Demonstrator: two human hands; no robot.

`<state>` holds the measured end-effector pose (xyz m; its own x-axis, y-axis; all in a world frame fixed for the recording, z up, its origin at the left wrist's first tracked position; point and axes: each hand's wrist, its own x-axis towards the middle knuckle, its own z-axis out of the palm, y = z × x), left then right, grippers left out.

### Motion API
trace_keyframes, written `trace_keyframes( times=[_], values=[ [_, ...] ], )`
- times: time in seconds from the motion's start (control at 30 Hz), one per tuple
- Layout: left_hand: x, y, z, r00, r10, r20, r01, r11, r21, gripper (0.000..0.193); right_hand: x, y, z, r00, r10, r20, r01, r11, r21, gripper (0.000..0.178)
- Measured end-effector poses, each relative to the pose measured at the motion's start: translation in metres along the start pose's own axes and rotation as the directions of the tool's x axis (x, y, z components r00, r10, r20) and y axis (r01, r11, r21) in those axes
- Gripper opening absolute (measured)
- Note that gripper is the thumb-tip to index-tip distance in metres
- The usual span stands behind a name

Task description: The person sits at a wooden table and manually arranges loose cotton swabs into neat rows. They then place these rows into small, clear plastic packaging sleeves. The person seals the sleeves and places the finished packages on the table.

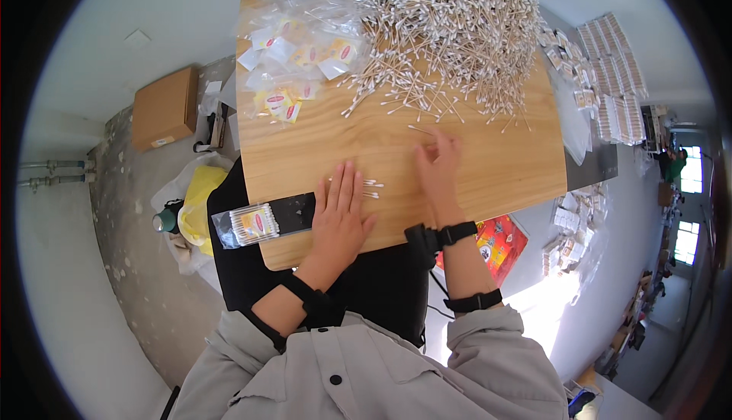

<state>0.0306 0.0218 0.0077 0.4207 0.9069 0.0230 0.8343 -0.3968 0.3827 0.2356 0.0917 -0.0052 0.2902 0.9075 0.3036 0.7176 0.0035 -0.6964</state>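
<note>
Two flat hands: left hand (pixel 338 218), right hand (pixel 438 167), wooden table (pixel 488 168)

The tabletop (pixel 488 168) is pale wood with a visible grain, smooth and matt. The cotton swabs (pixel 450 23) heaped on it have light wooden-looking sticks and soft white fibre tips. The small bags (pixel 301 46) beside them are clear plastic film, glossy and crinkled, as is the filled packet (pixel 248 225) at the near edge. The cardboard box (pixel 164 107) on the floor is plain brown and matt. The floor (pixel 130 214) looks like rough, stained concrete. The jacket (pixel 366 374) is matt grey cloth.
</note>
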Motion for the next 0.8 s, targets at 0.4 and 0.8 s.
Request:
trace_keyframes(
  times=[0.4,0.8],
  values=[
    [-0.007,0.013,0.011,0.999,-0.005,-0.045,0.005,1.0,-0.013,0.085,0.001,-0.012,0.008,0.963,0.123,0.238,-0.164,0.974,0.158,0.026],
    [-0.006,0.013,0.009,0.999,0.013,-0.045,-0.014,1.0,-0.015,0.085,0.033,-0.002,0.014,0.98,0.134,0.146,-0.118,0.987,-0.108,0.018]
  ],
)
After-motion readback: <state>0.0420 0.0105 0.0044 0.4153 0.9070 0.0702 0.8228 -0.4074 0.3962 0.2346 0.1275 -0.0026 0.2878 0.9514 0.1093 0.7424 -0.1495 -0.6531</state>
